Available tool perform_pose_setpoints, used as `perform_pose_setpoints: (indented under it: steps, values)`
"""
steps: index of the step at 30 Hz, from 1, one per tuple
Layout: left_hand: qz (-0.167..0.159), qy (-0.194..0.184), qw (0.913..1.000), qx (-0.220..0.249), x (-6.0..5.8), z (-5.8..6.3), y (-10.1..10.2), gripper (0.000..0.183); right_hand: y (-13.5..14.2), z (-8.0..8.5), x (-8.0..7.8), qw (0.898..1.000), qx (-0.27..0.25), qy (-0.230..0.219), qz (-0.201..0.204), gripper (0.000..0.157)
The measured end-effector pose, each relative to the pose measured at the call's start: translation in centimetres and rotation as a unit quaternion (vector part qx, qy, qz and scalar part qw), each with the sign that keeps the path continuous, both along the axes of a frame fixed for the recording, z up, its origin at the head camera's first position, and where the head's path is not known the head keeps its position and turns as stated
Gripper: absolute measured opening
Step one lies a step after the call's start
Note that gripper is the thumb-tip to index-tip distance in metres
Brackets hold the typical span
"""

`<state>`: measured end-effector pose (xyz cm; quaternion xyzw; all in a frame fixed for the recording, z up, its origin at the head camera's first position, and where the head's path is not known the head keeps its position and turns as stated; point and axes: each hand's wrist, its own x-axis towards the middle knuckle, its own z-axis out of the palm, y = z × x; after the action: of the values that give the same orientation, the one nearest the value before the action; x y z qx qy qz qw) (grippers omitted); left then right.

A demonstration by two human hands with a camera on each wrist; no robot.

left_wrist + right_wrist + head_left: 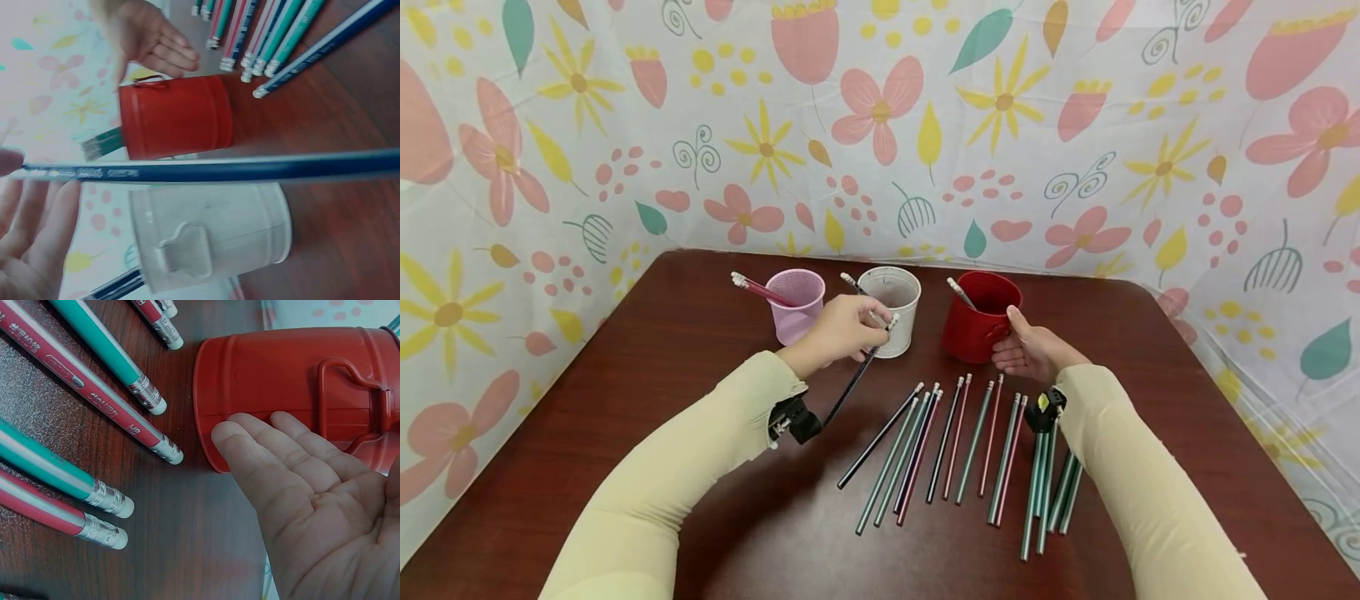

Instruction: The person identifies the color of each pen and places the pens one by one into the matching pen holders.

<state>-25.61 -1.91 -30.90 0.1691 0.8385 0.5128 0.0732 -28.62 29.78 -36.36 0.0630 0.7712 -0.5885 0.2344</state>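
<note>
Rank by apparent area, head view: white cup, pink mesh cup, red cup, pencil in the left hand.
1. Red cup
2. White cup, partly covered by the left hand
3. Pink mesh cup, also partly covered
4. Held pencil, thin

- Worktop (647, 375): dark reddish-brown with a glossy finish and rounded far corners; taken from the head view's centre, a soft shadow (760, 521) lies on it at 7 o'clock.
- Cloth (880, 225): white and printed, hanging behind the worktop from 9 through 12 to 3 o'clock.
- Pink flower (880, 108): four-petalled, printed at 12 o'clock, with similar blooms near 10 and 2.
- Yellow flower (1003, 102): thin-petalled, at 1 o'clock; another sits at 9.
- Teal leaf (1326, 348): at 3 o'clock on the cloth.
</note>
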Motion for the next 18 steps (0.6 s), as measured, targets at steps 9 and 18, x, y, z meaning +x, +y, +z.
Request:
perform_pose_setpoints:
  steps: [9,18]
  values:
    - [0.087,0.166,0.9722,0.14,1.3,2.4,-1.5,0.023,0.0,0.1,0.1,1.0,-0.003,0.002,0.001,0.08]
    - [0.102,0.257,0.9309,0.238,1.7,4.5,-2.0,0.02,0.1,-0.1,0.0,1.0,0.001,0.005,0.001,0.083]
